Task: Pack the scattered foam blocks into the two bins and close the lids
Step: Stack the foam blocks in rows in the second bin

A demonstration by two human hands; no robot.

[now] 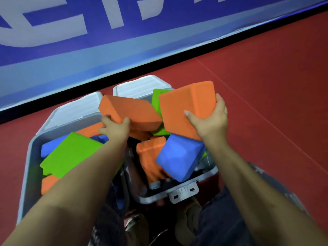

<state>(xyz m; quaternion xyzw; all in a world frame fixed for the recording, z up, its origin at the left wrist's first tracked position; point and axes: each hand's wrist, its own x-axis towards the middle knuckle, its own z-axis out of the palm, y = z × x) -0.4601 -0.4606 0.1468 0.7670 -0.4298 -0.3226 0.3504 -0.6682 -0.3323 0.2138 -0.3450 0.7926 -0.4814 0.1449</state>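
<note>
Head view shows your left hand (115, 128) gripping an orange block (131, 110) by its near edge, thumb on top, above the back of the left bin (26, 157). Your right hand (211, 119) clutches a second orange block (186, 105) at about 1 o'clock, held over the right bin (156, 197). Each block hangs directly above a bin, so the drop is straight down. The left block's long axis runs from 10 towards 4 o'clock, crossing the gap between the bins. Both bins look heaped: a green block (71, 153) and a blue block (179, 157) ride high and tilted. Squashy matte foam with soft corners should compress. Both white ribbed lids (142, 86) stand open at 12 o'clock, on the red floor (257, 77).
</note>
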